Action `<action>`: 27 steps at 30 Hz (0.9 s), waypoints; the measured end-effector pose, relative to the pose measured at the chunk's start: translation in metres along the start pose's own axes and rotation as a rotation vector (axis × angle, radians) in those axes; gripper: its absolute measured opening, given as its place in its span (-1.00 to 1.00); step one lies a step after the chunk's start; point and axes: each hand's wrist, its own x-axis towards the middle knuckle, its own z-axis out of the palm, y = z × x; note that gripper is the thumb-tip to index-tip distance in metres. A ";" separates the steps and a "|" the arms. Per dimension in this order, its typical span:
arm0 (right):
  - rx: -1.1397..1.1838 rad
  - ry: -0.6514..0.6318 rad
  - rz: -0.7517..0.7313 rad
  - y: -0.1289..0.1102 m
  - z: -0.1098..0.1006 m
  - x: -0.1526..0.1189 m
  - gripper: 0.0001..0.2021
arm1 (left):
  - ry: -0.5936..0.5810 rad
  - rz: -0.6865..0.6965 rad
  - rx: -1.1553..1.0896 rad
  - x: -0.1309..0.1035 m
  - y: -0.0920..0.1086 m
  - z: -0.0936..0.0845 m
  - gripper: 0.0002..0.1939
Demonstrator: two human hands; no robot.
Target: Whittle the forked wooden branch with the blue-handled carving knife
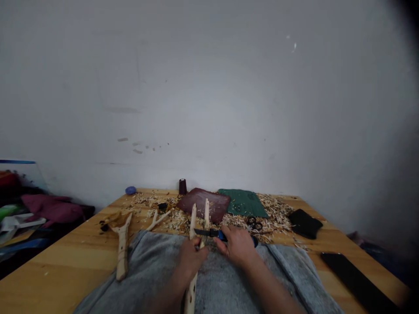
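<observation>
My left hand [192,256] is closed around a peeled forked stick [190,293], just below where it splits. Its two prongs point away from me, and the long end runs back towards me over a grey cloth [225,283]. My right hand [239,247] grips the blue and black handle of a knife [218,234]. The dark blade points left and lies across the prongs, near the fork; whether it bites into the wood I cannot tell. To the left, a thicker Y-shaped stick [122,248] rests partly on the cloth.
Wood shavings [276,211] cover the back of the wooden table [65,266]. Among them lie maroon [203,198] and green sheets [247,203], scissors [254,224], a small forked stick [156,221] and a thread spool [182,186]. A black slab [355,277] sits at right.
</observation>
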 end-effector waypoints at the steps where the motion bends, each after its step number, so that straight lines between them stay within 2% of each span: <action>1: -0.005 0.010 -0.002 0.001 0.001 0.000 -0.62 | 0.006 0.018 0.019 0.000 0.000 0.000 -0.87; 8: -0.060 0.065 -0.011 0.010 0.003 0.002 -0.62 | -0.051 -0.007 -0.055 -0.005 0.007 -0.002 -0.83; 17: -0.111 0.091 -0.017 0.012 0.007 0.004 -0.64 | -0.077 -0.035 -0.054 0.003 -0.002 0.000 -0.80; 19: -0.138 0.113 0.060 0.021 0.006 0.005 -0.64 | -0.060 -0.034 -0.038 0.003 -0.003 -0.003 -0.81; 22: -0.197 0.146 0.320 0.041 0.004 0.006 -0.59 | -0.007 -0.022 -0.004 0.005 -0.005 -0.008 -0.81; 23: -0.199 0.153 0.355 0.046 0.003 0.006 -0.59 | 0.007 -0.017 0.007 0.006 -0.005 -0.009 -0.80; 27: -0.070 0.137 0.277 0.045 0.004 0.004 -0.61 | 0.023 -0.008 0.019 0.005 -0.004 -0.005 -0.78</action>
